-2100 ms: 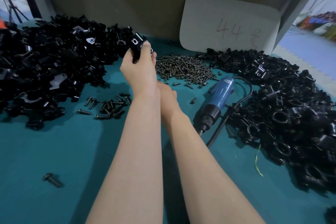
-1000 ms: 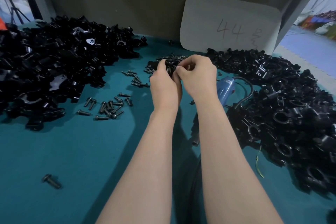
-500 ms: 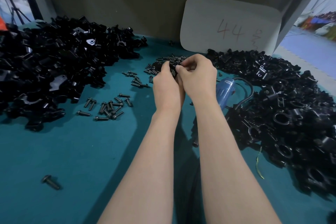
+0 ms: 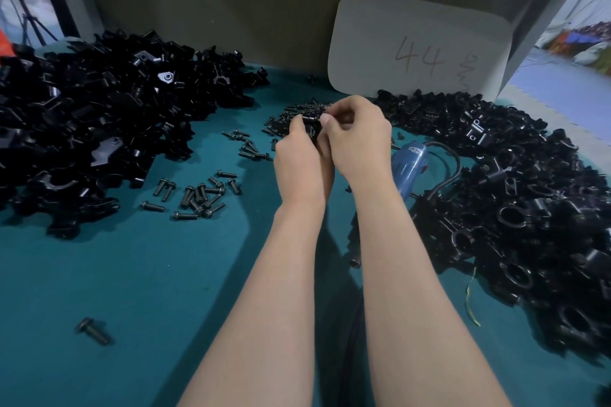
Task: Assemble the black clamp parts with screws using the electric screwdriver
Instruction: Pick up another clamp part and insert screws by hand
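My left hand (image 4: 302,160) and my right hand (image 4: 358,139) meet over the middle of the teal table, both gripping one small black clamp part (image 4: 310,122) between their fingertips. Whether a screw is in the right fingers cannot be made out. Just behind the hands lies a pile of black screws (image 4: 294,116). The blue electric screwdriver (image 4: 410,168) lies on the table right of my right wrist, partly hidden by the arm, its black cord (image 4: 453,172) looping beside it.
A big heap of black clamp parts (image 4: 99,129) fills the left side, another heap (image 4: 515,208) the right. Loose screws (image 4: 198,195) are scattered left of centre, one bolt (image 4: 94,330) near the front. A grey board marked 44 (image 4: 420,46) leans on the back wall.
My left hand brought a clamp part from the left heap to the centre, and my right hand rose to join it. Over the last second the hands barely moved.
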`<state>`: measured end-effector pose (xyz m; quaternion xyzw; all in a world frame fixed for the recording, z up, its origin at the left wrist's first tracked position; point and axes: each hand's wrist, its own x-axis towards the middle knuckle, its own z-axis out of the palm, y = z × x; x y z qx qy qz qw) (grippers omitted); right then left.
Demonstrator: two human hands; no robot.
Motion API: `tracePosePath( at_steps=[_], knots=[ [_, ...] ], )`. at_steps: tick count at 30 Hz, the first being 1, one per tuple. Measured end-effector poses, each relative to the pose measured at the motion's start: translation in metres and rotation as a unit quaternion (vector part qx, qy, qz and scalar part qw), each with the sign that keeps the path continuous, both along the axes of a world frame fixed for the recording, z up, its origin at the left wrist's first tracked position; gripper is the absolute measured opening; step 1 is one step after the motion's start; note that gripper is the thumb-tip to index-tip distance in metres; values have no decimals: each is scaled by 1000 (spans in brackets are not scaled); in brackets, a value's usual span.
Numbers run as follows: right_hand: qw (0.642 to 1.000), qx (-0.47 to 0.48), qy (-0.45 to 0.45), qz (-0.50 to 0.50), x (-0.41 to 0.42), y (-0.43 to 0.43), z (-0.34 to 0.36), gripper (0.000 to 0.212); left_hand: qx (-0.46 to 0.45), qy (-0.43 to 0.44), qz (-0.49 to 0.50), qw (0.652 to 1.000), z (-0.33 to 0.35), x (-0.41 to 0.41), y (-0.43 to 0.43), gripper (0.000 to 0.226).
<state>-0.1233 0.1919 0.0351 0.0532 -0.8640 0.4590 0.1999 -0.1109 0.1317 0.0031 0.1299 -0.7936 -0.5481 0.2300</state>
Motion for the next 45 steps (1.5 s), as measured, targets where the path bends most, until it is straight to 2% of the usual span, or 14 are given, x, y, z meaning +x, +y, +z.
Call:
tracePosePath(
  at_steps=[4,7,10,16,24,26,29,33,39,42,45],
  knots=[
    [1000,0,19,-3,2,-3,-4,8,-1,-11,-3,1000,-1,2,0,26],
    [1000,18,-7,1,0,-2,-4,4,24,-29,-5,999,-3,2,-1,29],
    [998,42,-39,2,-3,-2,-2,11,32,-54,-8,998,-3,0,-1,32],
    [998,44,-47,-12,-4,-1,-6,12,-30,-66,21,997,-3,0,1,23],
    [994,94,-47,3,-5,2,-7,16,-105,-55,36,992,-2,-3,-1,28],
    [993,108,-57,2,-6,3,-8,21,-113,-49,36,992,-3,-3,-1,28],
    [990,131,-55,-5,-7,5,-9,17,-118,-45,31,992,-4,-3,-1,28],
    [992,123,-38,-19,-6,7,-10,20,-98,-35,14,994,-2,0,-2,33],
    [991,129,-25,-36,-8,11,-14,27,-126,-45,-8,991,3,0,-1,25],
    [995,82,-19,-48,-6,7,-17,39,-54,-45,-13,997,0,2,-3,23],
    [999,17,-16,-49,-4,-2,-20,39,140,-3,21,990,4,0,-15,11]
  ],
)
